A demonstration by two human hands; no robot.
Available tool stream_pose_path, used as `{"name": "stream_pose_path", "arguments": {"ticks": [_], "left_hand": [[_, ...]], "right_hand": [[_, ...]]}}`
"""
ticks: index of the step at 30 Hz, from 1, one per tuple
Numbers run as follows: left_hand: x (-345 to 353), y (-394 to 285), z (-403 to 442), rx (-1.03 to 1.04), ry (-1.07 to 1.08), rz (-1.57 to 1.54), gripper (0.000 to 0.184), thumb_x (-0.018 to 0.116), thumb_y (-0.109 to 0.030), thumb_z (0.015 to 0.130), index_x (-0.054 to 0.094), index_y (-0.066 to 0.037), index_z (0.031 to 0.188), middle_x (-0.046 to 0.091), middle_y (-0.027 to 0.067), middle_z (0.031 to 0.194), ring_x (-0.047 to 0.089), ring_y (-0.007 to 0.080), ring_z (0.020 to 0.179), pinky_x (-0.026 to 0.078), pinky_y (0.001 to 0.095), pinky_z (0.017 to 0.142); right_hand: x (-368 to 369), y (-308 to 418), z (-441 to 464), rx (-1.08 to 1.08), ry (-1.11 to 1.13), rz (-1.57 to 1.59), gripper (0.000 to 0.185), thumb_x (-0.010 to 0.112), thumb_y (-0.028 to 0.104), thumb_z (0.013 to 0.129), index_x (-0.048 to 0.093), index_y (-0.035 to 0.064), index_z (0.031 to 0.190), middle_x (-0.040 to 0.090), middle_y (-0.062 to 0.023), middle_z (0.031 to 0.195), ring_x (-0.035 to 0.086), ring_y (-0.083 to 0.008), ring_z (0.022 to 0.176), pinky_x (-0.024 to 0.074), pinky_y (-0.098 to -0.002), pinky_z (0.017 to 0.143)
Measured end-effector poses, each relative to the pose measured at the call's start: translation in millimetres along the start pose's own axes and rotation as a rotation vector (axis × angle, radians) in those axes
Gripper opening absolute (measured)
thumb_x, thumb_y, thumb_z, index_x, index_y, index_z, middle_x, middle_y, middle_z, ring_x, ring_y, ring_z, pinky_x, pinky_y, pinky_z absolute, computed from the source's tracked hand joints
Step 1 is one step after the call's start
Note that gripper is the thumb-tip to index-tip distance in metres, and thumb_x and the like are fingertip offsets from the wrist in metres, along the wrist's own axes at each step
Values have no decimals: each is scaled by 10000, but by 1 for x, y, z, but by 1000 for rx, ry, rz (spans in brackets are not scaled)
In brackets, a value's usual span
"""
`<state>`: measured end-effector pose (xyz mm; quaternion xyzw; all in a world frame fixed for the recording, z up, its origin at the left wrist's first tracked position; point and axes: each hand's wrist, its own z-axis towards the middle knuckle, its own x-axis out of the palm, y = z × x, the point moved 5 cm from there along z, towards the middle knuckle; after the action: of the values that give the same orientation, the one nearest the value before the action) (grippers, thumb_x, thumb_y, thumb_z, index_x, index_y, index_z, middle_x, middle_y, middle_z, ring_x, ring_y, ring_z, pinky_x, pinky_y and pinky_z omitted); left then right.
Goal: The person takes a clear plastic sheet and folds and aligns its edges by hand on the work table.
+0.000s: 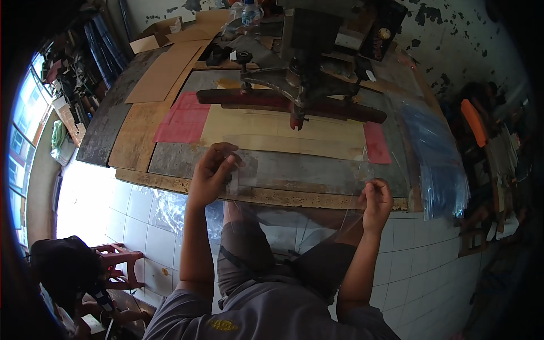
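Observation:
A clear plastic sheet is stretched between my two hands at the front edge of the worktable, its lower part drooping over my lap. My left hand pinches the sheet's left side, with thumb and fingertips close together. At the right side, my right hand grips the sheet between thumb and curled fingers. Beyond the sheet lies a yellowish paper pad, flanked by pink pieces. Over the pad stands a dark metal press with a long reddish bar, apart from both hands.
A stack of clear bluish plastic sheets overhangs the table's right side. Flat cardboard covers the left part, and a plastic bottle stands at the back. A red stool and another person are at lower left.

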<state>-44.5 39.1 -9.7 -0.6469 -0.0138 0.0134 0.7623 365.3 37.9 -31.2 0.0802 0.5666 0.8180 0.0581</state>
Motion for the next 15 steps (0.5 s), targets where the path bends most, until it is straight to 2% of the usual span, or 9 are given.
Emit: {"name": "stream_pose_path", "arguments": {"ticks": [8,15], "left_hand": [[2,-2,-1,-7,-42,9,232,598,-96,1035,577,-16,1251,723,62,999,651,86,863,469,222,661],[4,-7,0,37,-43,9,217,602,-89,1031,589,-18,1236,731,58,963,638,69,807,462,221,642]], "right_hand": [[2,2,0,13,9,-2,117,666,110,1006,633,18,1070,618,-5,847,559,-63,688,464,-219,629],[4,4,1,10,21,8,112,657,100,1011,644,12,1080,617,-8,851,555,-58,712,475,-217,643]]}}
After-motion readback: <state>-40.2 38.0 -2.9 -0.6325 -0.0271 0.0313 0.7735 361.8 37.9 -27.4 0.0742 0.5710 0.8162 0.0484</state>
